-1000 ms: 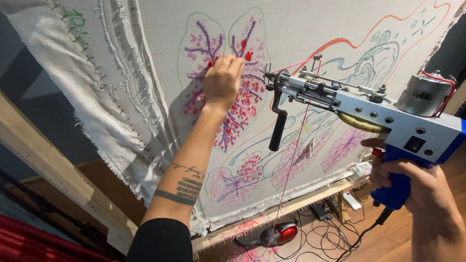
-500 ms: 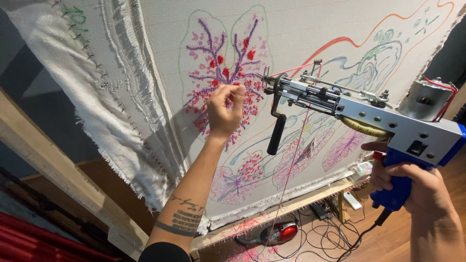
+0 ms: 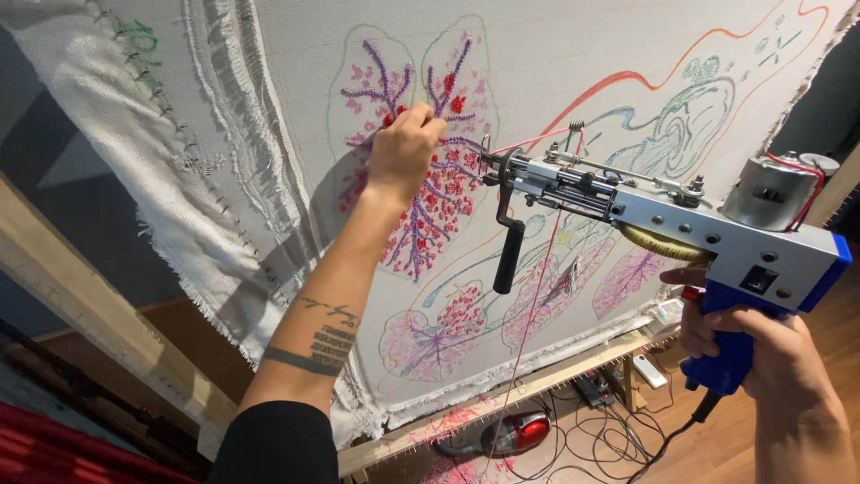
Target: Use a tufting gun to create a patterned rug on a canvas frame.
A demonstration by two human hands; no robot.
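Observation:
A grey cloth (image 3: 573, 63) stretched on a wooden frame bears a coloured drawing, partly tufted in pink, purple and red. My right hand (image 3: 770, 358) grips the blue handle of a silver tufting gun (image 3: 663, 211) held level, its needle tip near the cloth. My left hand (image 3: 403, 148) is at the gun's tip, fingers pinched on the pink yarn (image 3: 528, 341) that hangs down from the gun. A black front handle (image 3: 508, 255) hangs below the gun.
The wooden frame's lower bar (image 3: 537, 385) runs under the cloth, a side beam (image 3: 98, 332) slants at left. On the floor below lie a red vacuum cleaner (image 3: 515, 435), tangled black cables (image 3: 609, 439) and a power strip (image 3: 591, 390). Pink yarn scraps litter the floor.
My left hand dropped from the tufted area, then rose to the gun's tip and pinched the yarn. The gun has stayed about where it was.

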